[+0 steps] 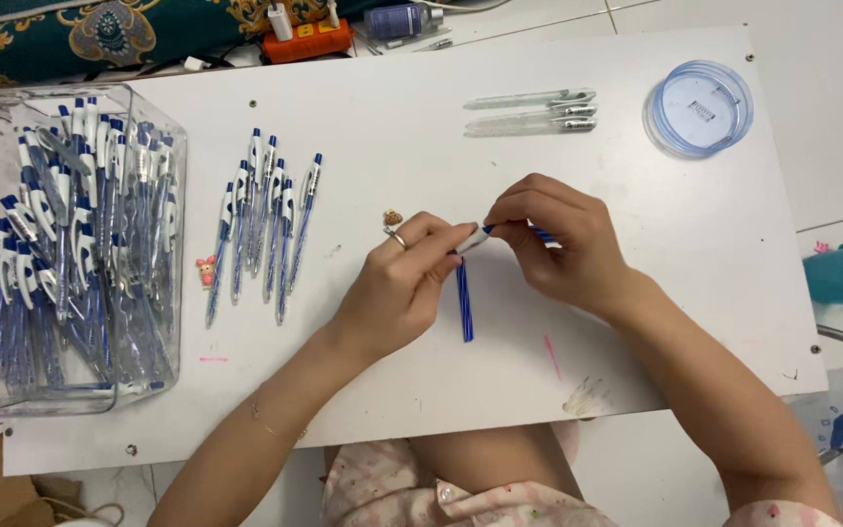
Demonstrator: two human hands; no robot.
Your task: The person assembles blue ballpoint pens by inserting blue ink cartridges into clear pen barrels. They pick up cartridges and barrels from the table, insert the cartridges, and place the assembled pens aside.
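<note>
A clear bin (173, 244) near the board's (636, 322) left edge held many blue pens. Right of it, the left hand (397, 288) and right hand (558, 239) pinched one pen (475, 237) mid-board, bare board around them.

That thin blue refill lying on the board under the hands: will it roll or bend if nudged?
The blue refill is a thin round tube lying flat on the white board, so it would probably roll sideways. It looks very light and slender, likely flexing slightly if pinched at one end.
</note>
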